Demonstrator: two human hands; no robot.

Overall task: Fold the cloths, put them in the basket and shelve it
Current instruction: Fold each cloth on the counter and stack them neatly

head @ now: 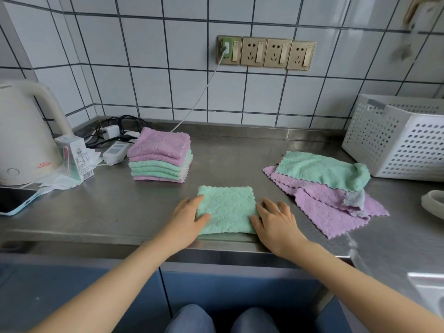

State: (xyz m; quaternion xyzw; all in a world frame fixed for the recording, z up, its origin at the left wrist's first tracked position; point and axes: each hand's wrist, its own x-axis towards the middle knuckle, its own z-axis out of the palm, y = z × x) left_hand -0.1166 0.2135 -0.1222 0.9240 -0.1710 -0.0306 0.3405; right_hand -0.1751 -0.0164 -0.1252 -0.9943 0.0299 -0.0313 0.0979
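A folded green cloth (227, 209) is lying square near the front edge of the steel counter (120, 212), and both hands are working on it. The left hand (186, 218) is gripping the cloth's left edge, thumb pressing on top and fingers curling along the side. The right hand (276, 221) is sitting at the right edge with fingers spread loosely, thumb touching the cloth's near right corner; whether it is actually pinching the fabric is not something I can tell. Back and to the left, a neat stack of folded cloths (159, 156) is standing in purple and green layers, well apart from the hands. Off to the right, an unfolded green cloth (322, 170) is lying across an unfolded purple cloth (329, 207), both rumpled. Beyond them the white perforated basket (396, 140) is resting on the counter against the tiled wall. At far left a cream kettle (24, 133) is standing with a small carton (74, 157) just beside it, and a power strip (116, 151) is lying behind.
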